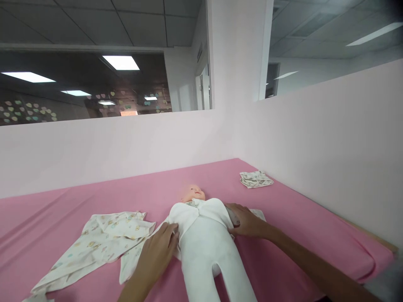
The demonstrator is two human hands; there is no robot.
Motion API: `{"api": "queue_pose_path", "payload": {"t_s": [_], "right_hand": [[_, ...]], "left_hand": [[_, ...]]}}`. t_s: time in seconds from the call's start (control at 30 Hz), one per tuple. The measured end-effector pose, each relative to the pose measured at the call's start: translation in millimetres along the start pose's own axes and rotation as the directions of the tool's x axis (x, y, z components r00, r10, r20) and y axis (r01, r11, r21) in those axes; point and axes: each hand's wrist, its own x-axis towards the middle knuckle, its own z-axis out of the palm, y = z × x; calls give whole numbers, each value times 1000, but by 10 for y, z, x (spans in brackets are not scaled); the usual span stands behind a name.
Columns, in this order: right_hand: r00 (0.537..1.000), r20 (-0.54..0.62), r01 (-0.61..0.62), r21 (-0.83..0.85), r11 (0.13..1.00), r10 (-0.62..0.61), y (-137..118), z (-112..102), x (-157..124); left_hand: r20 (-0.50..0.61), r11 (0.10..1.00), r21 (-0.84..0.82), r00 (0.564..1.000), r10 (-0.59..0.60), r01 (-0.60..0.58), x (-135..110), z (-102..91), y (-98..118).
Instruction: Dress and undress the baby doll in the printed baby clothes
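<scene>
A baby doll [194,192] lies on its back on the pink-covered table, its legs toward me. It is dressed in white leggings [208,247] and a white top [189,216] whose two front panels meet at the chest. My left hand [159,247] is closed at the doll's left-of-view side, fingertips on the edge of the white clothing. On the opposite side, my right hand [247,221] is wrapped against the doll, thumb below and fingers above, by a greyish sleeve part. Patterned cloth [258,214] shows beyond the right hand. What lies under the fingertips is partly hidden.
Left of the doll a printed baby garment [107,237] lies spread out. A folded printed cloth [256,179] sits near the back right corner. White walls [126,147] with windows border the pink table cover [283,218] at the back and right.
</scene>
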Motion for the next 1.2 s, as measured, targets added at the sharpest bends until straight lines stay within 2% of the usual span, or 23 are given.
{"api": "queue_pose_path", "payload": {"t_s": [0.07, 0.13, 0.3, 0.43, 0.57, 0.67, 0.73, 0.8, 0.93, 1.03, 1.1, 1.2], "right_hand": [[999, 20, 47, -72, 996, -46, -16, -7, 16], [998, -15, 55, -151, 987, -58, -37, 8, 61], [991, -106, 57, -258, 964, -87, -39, 35, 165], [985, -161, 45, -130, 990, -66, 19, -4, 219], [980, -197, -13, 68, 998, 26, 66, 4, 326], [975, -201, -85, 65, 994, 96, 140, 20, 455], [959, -242, -153, 1, 988, 149, 267, -23, 566], [924, -313, -255, -71, 964, 221, 476, -131, 693], [832, -441, -469, -239, 850, 335, 1037, -448, 925], [811, -448, -543, -334, 771, 377, 1377, -621, 1027], [806, -447, -563, -376, 736, 388, 1496, -677, 1064], [794, -467, -583, -401, 706, 390, 1512, -724, 1087]], "left_hand": [[52, 999, -34, 999, -3, 5, -34, -11, 28], [82, 999, -28, 996, -23, 26, -41, -9, 49], [34, 999, 26, 998, -46, 45, 27, -9, 22], [0, 998, 0, 998, -56, 56, 191, -100, -58], [-18, 996, 73, 999, -46, 47, 411, -159, -71], [-51, 988, 118, 994, -96, 101, 535, -114, -21], [-118, 976, 178, 987, -107, 127, 580, -50, 18], [-191, 964, 233, 978, -80, 124, 602, 27, 44], [-285, 946, 276, 955, -88, 170, 625, 196, 29], [-314, 936, 308, 947, -71, 172, 642, 297, -20], [-333, 940, 299, 941, -58, 164, 643, 334, -53], [-353, 961, 235, 934, -55, 145, 619, 335, -98]]}}
